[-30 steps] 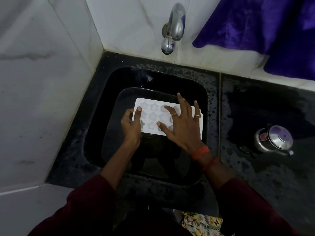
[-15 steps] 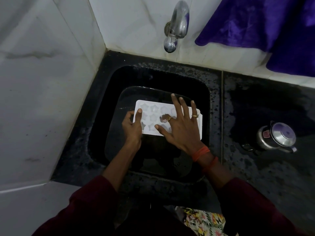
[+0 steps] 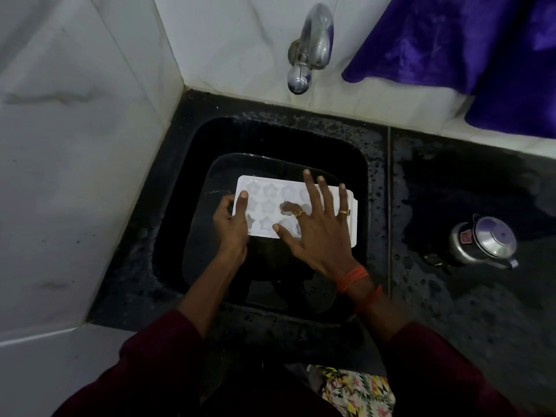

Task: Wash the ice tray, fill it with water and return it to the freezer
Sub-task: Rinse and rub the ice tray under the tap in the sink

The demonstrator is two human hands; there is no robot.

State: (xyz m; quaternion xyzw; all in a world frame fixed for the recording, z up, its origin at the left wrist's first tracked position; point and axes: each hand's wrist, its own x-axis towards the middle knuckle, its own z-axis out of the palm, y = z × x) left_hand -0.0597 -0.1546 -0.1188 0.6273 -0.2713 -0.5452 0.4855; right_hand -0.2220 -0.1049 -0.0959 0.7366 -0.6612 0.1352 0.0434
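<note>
Little has moved since half a second ago: the right grip's bent forefinger stays in the same middle-row cell and the left grip stays on the same end.

Findings:

1. Tray [image 3: 266, 192]: white, with star-shaped cells, lying flat and face up, low inside the black sink [image 3: 270, 133]. Its long side runs left to right. I cannot tell whether it rests on the sink floor or is held clear of it.

2. Left grip [image 3: 230, 227]: closed round the tray's left end. The thumb lies on top of the rim; the fingers curl round the edge and their tips are hidden.

3. Right grip [image 3: 319, 233]: spread wide and flat over the right half of the tray, clasping nothing. Three fingers lie straight across the cells and reach the far rim. The forefinger is bent, with its tip down in a middle-row cell. The thumb tip touches the near rim. A gold ring [image 3: 298, 212] sits on the forefinger and orange thread [image 3: 352, 278] circles the wrist.

4. Surroundings: a steel tap [image 3: 313, 46] projects from the white wall [image 3: 240, 40] above the sink's far side. The dark bench [image 3: 451, 296] to the right looks wet and carries a small lidded steel pot [image 3: 484, 243], well apart from the tray. A purple cloth [image 3: 481, 49] hangs at the upper right
</note>
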